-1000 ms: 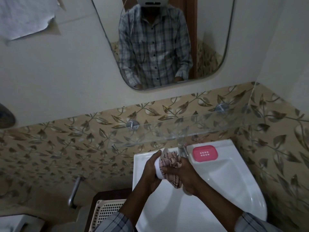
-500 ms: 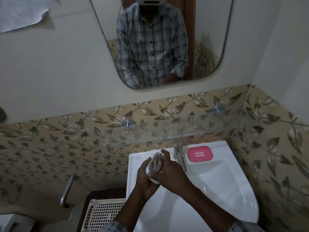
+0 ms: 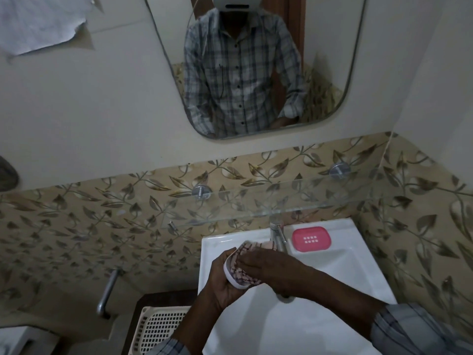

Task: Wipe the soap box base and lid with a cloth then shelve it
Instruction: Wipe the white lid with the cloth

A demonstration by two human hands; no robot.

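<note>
While the left hand [image 3: 222,278] holds the white soap box part [image 3: 231,275] upright over the white washbasin [image 3: 358,272], its fingers are closed around the back and the edge of this part; I cannot tell if it is the base or the lid. The right hand [image 3: 271,267] lies flat over the patterned cloth [image 3: 243,267] and presses it against the inner side of the white part, so this hand is closed on the cloth with the fingers stretched toward the left. Half a second ago the right hand was more like a fist and covered almost all of the cloth; now the fingers are longer and more of the cloth shows, both under the palm and above it near the tap [image 3: 277,234]. One second ago the cloth hung lower between the two hands. The pink soap box part [image 3: 311,239] still lies flat on the back ledge of the washbasin, just right of the tap, apart from both hands, in the same place as before. Above it the glass shelf [image 3: 307,198] is fixed to the leaf-pattern tiles [image 3: 102,226] by round metal holders. The mirror [image 3: 256,73] above shows the person in a checked shirt. At the lower left stands a cream plastic basket [image 3: 158,329] beside the washbasin.
</note>
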